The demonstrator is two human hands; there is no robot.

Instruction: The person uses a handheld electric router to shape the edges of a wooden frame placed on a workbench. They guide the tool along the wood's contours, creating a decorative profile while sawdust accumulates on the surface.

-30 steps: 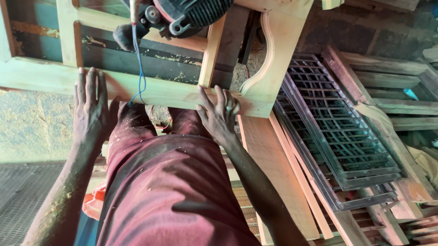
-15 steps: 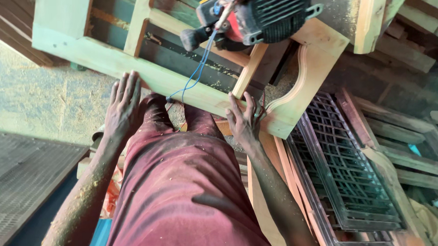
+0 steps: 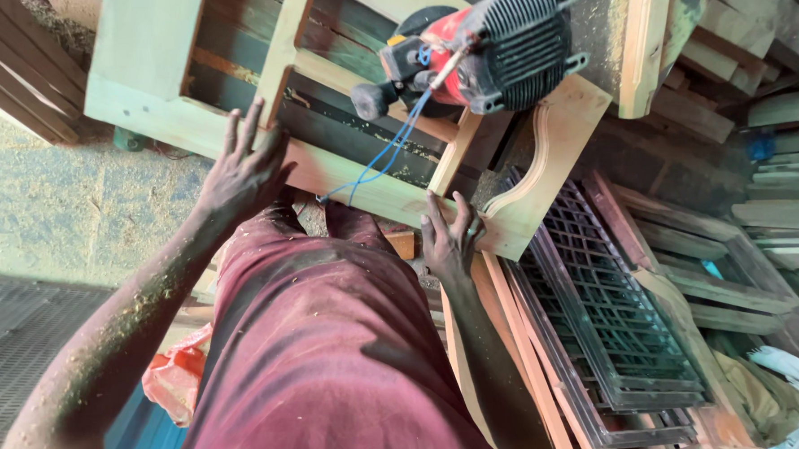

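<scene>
Wooden frame point(image 3: 344, 177) edge: left hand point(image 3: 240, 173) flat, open; right hand point(image 3: 450, 240) seemingly grips it.

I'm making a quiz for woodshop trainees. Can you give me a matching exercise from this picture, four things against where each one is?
Things:
1. left hand
2. right hand
3. power tool
4. lattice panels

Places:
A. leaning low at the right of the picture
B. lying on top of the wooden frame, blue cord hanging down
C. flat on the frame's long near rail, fingers spread
D. on the rail beside the curved end piece

Pairs: 1-C, 2-D, 3-B, 4-A
</scene>
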